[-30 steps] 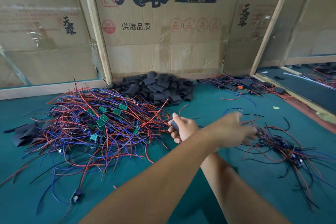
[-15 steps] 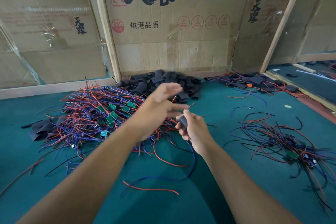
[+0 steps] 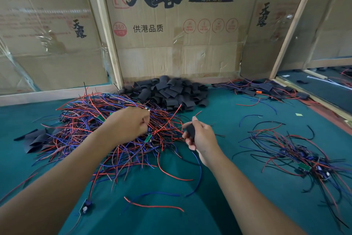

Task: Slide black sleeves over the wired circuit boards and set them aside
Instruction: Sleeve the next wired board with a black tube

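Note:
A big tangle of red, blue and black wired circuit boards [image 3: 89,120] lies on the green mat at left of centre. My left hand [image 3: 129,126] is down in its right side, fingers curled and pinched around wires just above a small green board [image 3: 148,138]. My right hand [image 3: 202,139] hovers to the right of the tangle, shut on one black sleeve [image 3: 190,130] held upright. A heap of loose black sleeves [image 3: 171,92] sits at the back against the cardboard wall. A smaller bunch of wired boards [image 3: 297,158] lies at right.
Flat black sleeves [image 3: 36,139] lie at the left edge of the tangle. More wires and sleeves [image 3: 262,88] are at the back right by a wooden strip [image 3: 323,101]. A stray board [image 3: 85,207] and loose wires [image 3: 152,205] lie near me.
My left hand has swung from the right-hand bunch across to the big tangle and dropped into it, fingers closing on wires. My right hand has kept the black sleeve.

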`<action>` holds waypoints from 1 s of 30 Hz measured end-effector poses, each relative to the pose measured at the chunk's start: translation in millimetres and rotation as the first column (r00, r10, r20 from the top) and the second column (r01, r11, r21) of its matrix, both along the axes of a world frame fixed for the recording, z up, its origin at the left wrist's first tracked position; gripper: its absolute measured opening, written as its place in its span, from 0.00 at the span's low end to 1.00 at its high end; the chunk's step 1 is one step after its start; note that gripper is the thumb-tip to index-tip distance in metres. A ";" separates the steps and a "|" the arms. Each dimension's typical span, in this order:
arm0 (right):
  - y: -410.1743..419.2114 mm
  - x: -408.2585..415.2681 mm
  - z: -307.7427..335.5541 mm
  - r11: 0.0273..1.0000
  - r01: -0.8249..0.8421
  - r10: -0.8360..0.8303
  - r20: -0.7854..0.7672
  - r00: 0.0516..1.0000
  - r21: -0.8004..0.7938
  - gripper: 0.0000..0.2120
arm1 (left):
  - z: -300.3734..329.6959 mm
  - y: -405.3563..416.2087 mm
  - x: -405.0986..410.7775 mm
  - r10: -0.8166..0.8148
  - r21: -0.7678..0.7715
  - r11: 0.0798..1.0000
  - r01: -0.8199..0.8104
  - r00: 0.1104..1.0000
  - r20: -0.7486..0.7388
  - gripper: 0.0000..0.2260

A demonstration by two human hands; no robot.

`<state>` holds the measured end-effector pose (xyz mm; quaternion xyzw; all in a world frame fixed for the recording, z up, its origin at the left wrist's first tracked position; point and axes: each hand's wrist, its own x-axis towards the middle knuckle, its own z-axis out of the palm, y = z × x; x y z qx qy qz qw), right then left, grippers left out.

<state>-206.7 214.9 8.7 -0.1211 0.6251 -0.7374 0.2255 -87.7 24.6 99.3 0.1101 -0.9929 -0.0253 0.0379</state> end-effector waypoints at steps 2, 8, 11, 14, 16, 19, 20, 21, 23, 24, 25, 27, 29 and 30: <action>-1.0 -0.3 -0.9 1.000 0.001 -0.001 -0.003 1.000 0.012 0.22 | -8.8 9.9 1.9 0.011 0.001 1.000 -0.012 0.990 0.144 0.10; -2.2 0.6 -1.6 0.999 0.002 -0.002 0.000 1.000 0.051 0.22 | -26.4 24.6 -2.6 0.109 -0.004 0.994 -0.110 0.978 0.179 0.15; -0.1 0.1 -1.4 0.999 -0.002 0.002 0.004 1.000 0.040 0.22 | -21.6 19.8 1.9 0.081 0.410 0.905 -0.112 0.992 0.093 0.11; -0.2 -0.6 -0.5 1.000 -0.004 0.004 0.009 1.000 0.003 0.20 | -8.5 30.9 14.2 0.135 0.804 0.593 -0.037 0.989 -0.053 0.06; -0.6 -1.0 1.1 1.000 -0.021 0.021 0.001 1.000 -0.020 0.18 | -2.7 44.0 22.7 0.172 0.940 0.321 0.117 0.969 -0.179 0.06; -0.3 -0.2 3.3 0.998 -0.062 0.061 -0.016 0.998 -0.031 0.16 | -0.7 61.7 34.2 0.264 0.941 0.003 0.339 0.907 -0.328 0.08; 0.0 0.4 4.3 0.997 -0.073 0.072 -0.029 0.997 -0.029 0.15 | -1.9 66.2 36.6 0.287 0.923 -0.051 0.382 0.891 -0.352 0.08; 0.5 1.1 5.3 0.997 -0.081 0.080 -0.047 0.996 -0.015 0.15 | -4.0 69.5 38.2 0.308 0.907 -0.099 0.410 0.879 -0.364 0.07; 2.7 2.6 7.6 0.996 -0.089 0.089 -0.074 0.993 0.001 0.15 | -9.1 73.5 39.0 0.359 0.878 -0.191 0.438 0.864 -0.353 0.07; 3.1 3.6 8.8 0.995 -0.098 0.097 -0.072 0.993 -0.015 0.15 | -11.2 74.4 38.7 0.387 0.862 -0.233 0.450 0.856 -0.342 0.07; 3.2 4.4 9.9 0.993 -0.109 0.107 -0.062 0.992 -0.044 0.14 | -12.4 74.3 38.6 0.417 0.845 -0.263 0.466 0.845 -0.336 0.06; 2.8 6.1 12.1 0.985 -0.135 0.130 -0.049 0.990 -0.109 0.14 | -12.5 72.9 39.1 0.478 0.818 -0.267 0.510 0.807 -0.347 0.03; 3.8 8.4 14.0 0.974 -0.169 0.162 -0.057 0.985 -0.152 0.13 | -10.9 68.0 41.7 0.526 0.802 -0.213 0.557 0.758 -0.387 0.02; 4.5 9.1 14.8 0.968 -0.185 0.177 -0.063 0.982 -0.167 0.14 | -10.1 64.5 43.6 0.541 0.794 -0.186 0.578 0.735 -0.409 0.02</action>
